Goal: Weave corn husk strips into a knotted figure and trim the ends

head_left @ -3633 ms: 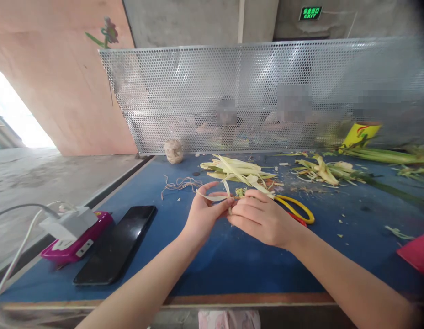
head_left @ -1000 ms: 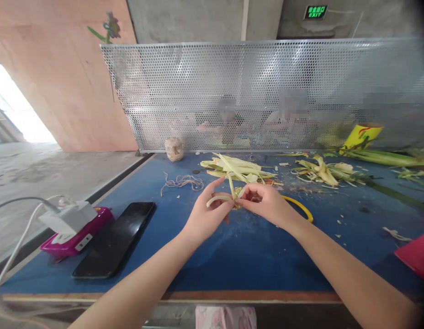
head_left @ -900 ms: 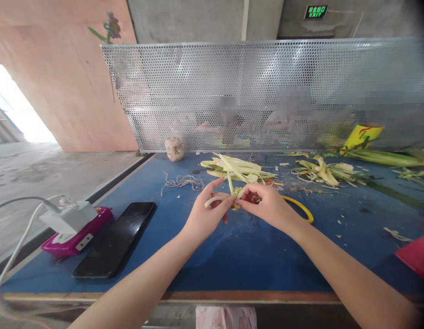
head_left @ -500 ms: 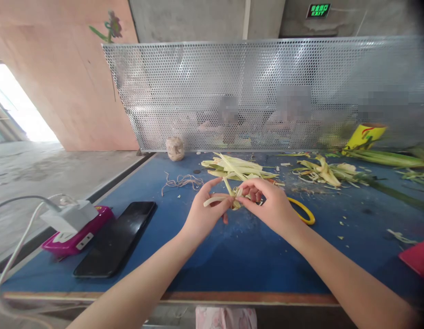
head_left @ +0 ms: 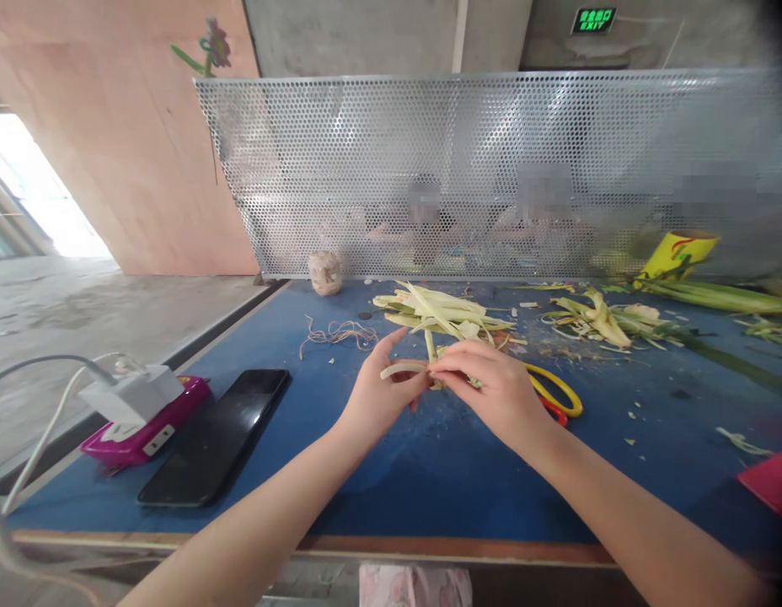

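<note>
Over the blue table [head_left: 441,472], my left hand [head_left: 378,396] and my right hand [head_left: 492,392] meet on a small woven piece of pale leaf strips [head_left: 429,367]. My left hand pinches it with the thumb while the forefinger points up. My right hand's fingers curl over its right side and hide most of it. One strip loops out to the left, another sticks up. Just behind lies a pile of leaf strips [head_left: 438,310]. Yellow-handled scissors [head_left: 555,392] lie right of my right hand.
A black phone [head_left: 217,434] and a pink power bank with a white charger [head_left: 144,413] lie at the left. Loose twine [head_left: 334,335] and a twine ball [head_left: 326,272] sit further back, before a perforated metal screen [head_left: 492,169] with people behind. More leaves [head_left: 606,316], green stalks [head_left: 720,295] and a red thing [head_left: 770,480] lie right.
My right hand has turned palm-down and closed further over the woven piece. The upright strip has shifted slightly. My left hand keeps its pinch. The view has drifted a little.
</note>
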Tool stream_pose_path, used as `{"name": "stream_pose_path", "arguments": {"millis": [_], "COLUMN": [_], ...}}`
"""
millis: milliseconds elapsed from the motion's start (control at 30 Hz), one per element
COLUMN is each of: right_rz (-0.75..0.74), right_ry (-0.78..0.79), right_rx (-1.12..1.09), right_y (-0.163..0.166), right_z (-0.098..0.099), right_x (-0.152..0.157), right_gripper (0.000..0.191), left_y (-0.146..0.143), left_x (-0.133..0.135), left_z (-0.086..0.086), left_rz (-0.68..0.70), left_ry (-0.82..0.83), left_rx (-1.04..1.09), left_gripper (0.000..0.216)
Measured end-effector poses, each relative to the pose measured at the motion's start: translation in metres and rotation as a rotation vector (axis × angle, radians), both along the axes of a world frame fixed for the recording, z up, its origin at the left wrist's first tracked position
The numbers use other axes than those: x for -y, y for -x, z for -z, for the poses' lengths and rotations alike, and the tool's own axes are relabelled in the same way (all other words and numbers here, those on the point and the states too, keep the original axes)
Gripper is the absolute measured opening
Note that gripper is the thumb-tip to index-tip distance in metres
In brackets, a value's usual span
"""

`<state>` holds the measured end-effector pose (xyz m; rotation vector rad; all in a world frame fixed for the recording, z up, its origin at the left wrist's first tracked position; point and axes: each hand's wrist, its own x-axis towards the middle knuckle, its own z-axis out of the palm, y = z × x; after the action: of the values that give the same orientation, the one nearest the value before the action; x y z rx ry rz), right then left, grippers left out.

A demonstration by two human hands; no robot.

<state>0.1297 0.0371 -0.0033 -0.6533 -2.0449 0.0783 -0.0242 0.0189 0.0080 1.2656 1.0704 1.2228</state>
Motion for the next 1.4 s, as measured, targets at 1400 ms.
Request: {"name": "stream_pose_path", "arguments": {"millis": [1400], "right_rz": [-0.357], "right_ry": [0.046], "right_rx": [0.216], "right_y": [-0.013], "right_z": [-0.018], "right_x": [-0.006], "right_gripper": [0.01], "left_y": [-0.003], "left_x": [0.003], "left_z": [0.006], "left_rz": [0.33], "left_ry": [0.018], "left_rx": [0.003], "left_gripper": [0.063]}}
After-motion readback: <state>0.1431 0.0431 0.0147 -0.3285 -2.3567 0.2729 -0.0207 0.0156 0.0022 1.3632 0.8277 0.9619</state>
